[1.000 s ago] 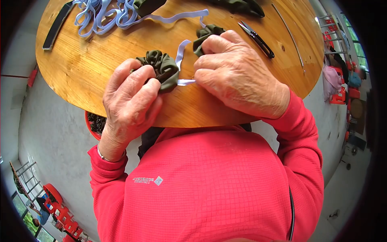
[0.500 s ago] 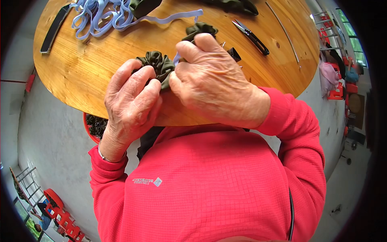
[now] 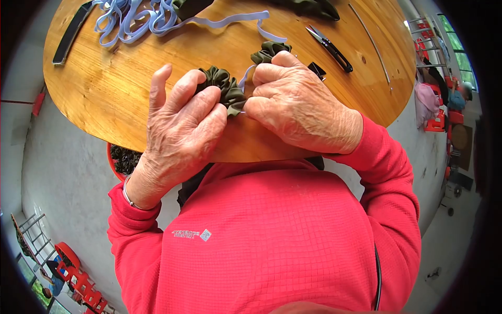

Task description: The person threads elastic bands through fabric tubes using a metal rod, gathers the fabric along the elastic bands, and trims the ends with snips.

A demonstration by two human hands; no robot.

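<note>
A gathered dark green fabric tube (image 3: 224,88) is bunched between my hands above the near part of the table. My left hand (image 3: 183,115) is closed on its left side, with the index finger lifted away. My right hand (image 3: 298,102) is curled into a fist, its thumb side pinching the tube's right end. More ruffled green fabric (image 3: 269,52) shows beyond the right knuckles. A light blue elastic band (image 3: 243,78) shows between the two gathered parts, and its loose end lies farther back. What sits inside the right fist is hidden.
On the wooden table (image 3: 110,104) lie tangled blue elastic (image 3: 130,26), black thread snips (image 3: 330,48), a thin metal rod (image 3: 371,42) and a black strip (image 3: 73,34). A black clip (image 3: 317,69) is just beyond my right hand. A red basin (image 3: 112,162) stands below the table's left edge.
Both hands and the green fabric have shifted right. My left index finger has lifted off the fabric. More of the loose elastic end shows beyond the right hand.
</note>
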